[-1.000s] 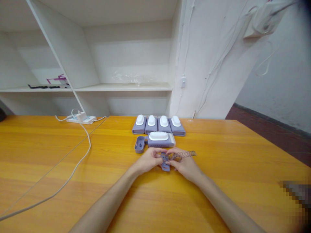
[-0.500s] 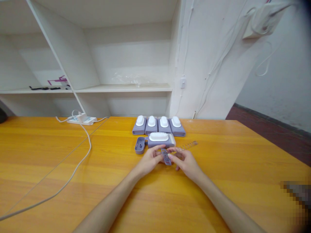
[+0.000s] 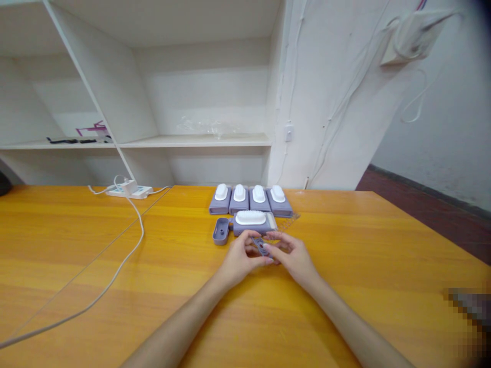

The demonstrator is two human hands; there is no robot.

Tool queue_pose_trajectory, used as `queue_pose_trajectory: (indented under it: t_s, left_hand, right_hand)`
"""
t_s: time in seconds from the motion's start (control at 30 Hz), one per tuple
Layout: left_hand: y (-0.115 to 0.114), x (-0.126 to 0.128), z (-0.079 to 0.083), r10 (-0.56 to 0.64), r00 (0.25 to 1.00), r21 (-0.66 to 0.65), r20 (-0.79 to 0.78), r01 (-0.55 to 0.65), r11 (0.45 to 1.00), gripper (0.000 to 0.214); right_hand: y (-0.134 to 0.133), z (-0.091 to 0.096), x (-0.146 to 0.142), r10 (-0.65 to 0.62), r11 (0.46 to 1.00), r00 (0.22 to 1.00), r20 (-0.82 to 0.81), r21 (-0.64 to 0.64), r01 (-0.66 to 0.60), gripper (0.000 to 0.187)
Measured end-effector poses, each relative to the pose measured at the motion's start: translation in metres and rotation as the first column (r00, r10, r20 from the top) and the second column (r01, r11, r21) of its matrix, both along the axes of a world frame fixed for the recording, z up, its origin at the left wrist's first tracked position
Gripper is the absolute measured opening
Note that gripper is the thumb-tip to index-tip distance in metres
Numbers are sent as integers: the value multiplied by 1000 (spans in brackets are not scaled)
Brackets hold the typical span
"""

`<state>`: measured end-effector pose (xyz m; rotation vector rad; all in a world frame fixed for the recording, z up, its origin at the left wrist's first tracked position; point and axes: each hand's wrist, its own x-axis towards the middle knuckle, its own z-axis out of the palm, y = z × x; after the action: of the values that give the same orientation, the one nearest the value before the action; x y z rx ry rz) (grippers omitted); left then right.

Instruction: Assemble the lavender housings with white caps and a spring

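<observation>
Between my hands is a small purple-grey plastic part (image 3: 261,246) with a narrow, flat shape; fingers cover much of it. My left hand (image 3: 238,261) grips it from the left, fingers at its far end and thumb at its near end. From the other side, my right hand (image 3: 298,259) pinches it with thumb and forefinger. A thin coil spring (image 3: 288,222) sticks out beyond my right fingers, blurred; where its near end is fixed is hidden. Just behind lie a purple-grey device with a white bristle brush (image 3: 250,218) and an open purple-grey cap (image 3: 221,231).
Several purple-grey units with white tops (image 3: 239,199) stand in a row farther back. At the left, a white power strip (image 3: 130,191) trails a cable (image 3: 142,230) across the wooden table (image 3: 95,306). White shelving (image 3: 192,140) rises behind. A pixelated dark object (image 3: 473,306) is at the right edge.
My left thumb has shifted to the near end of the small part, which has turned and now shows less. The spring has swung up and to the left.
</observation>
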<state>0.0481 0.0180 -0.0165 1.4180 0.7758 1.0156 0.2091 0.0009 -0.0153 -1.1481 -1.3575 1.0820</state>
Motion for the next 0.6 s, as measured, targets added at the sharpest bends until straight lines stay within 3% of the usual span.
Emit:
queue_pose_trajectory:
  t_s: [0.13,0.33,0.47,0.6]
  left_hand:
    - [-1,0,-1,38,999,53,-24,-37,998,54]
    - [-4,-1,4,1,1000,50,9,-1,999,56]
    - [5,-7,5,-19,989,-112,148,36,993,58]
    - [15,-11,4,11,991,-241,132,21,970,43]
  right_hand:
    - [1,-4,-1,-16,997,991,131,71,7,43]
    - [5,-13,3,-56,997,997,57,60,53,56]
    - [5,-15,4,-55,997,996,75,58,50,61]
    - [4,-14,5,-35,994,995,95,103,25,60]
